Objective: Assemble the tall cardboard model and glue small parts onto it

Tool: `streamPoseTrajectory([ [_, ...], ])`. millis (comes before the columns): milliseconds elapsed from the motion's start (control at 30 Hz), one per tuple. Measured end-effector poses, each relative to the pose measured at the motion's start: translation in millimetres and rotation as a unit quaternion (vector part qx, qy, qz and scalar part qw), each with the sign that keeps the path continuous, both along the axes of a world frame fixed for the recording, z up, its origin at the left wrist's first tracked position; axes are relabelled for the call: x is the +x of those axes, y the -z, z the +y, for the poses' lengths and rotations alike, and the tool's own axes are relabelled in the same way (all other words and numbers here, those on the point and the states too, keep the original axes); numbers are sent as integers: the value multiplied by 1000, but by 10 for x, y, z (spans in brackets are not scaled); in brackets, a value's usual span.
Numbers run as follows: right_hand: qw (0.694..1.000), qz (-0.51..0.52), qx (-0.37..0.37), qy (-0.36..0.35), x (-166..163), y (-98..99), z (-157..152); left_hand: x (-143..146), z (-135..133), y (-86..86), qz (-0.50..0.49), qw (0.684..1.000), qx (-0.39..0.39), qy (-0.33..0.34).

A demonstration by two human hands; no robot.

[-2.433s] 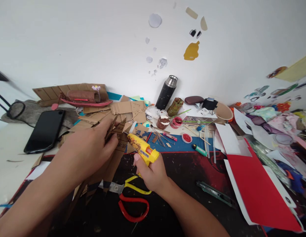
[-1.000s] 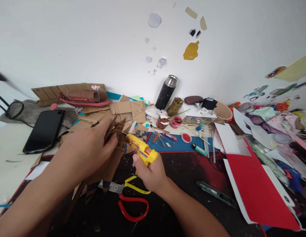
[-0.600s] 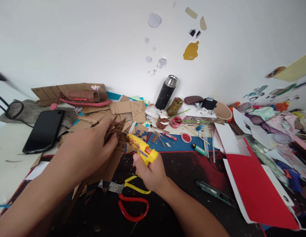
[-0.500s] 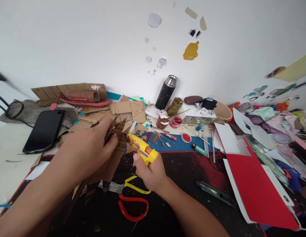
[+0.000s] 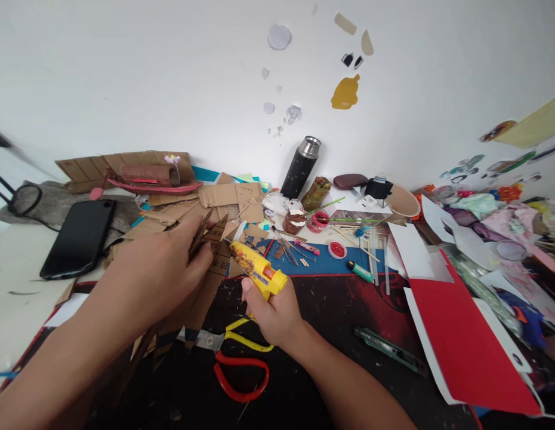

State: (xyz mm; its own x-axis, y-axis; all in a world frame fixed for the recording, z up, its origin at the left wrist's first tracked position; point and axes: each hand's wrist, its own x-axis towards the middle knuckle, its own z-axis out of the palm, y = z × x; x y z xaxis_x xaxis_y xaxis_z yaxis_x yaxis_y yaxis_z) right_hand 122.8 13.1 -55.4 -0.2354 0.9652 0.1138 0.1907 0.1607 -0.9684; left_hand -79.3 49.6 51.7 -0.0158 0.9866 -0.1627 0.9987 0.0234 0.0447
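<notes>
My right hand (image 5: 276,310) is wrapped round the handle of a yellow, stained glue gun (image 5: 255,267), its nozzle pointing up and left. Close to that nozzle, my left hand (image 5: 170,263) grips cut cardboard pieces (image 5: 210,286) with pointed ends; the lower part of the cardboard hangs below the hand, and my palm and arm hide some of it. Whether the nozzle touches the cardboard, I cannot tell. Under the cardboard and the glue gun lie scissors (image 5: 241,376) with one red and one yellow handle, their blades partly covered.
A black phone (image 5: 78,239) lies at left, a red model boat (image 5: 156,187) behind it. At the back stand a black thermos (image 5: 301,167) and open paint jars (image 5: 319,221). A utility knife (image 5: 389,349) and red sheet (image 5: 474,340) lie at right.
Both hands, the glue gun and the cardboard stay almost exactly where they were. The whole view has shifted very slightly.
</notes>
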Motion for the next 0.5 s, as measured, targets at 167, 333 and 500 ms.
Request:
streamPoseTrajectory([
  [167, 1000, 11, -10, 6, -2, 5, -3, -20, -5, 34, -12, 1000, 24, 3],
  [333, 1000, 18, -16, 11, -8, 14, -5, -24, -2, 52, -11, 1000, 25, 4],
  [500, 1000, 24, -11, 12, -2, 14, -3, -33, 4, 69, -19, 999, 31, 11],
])
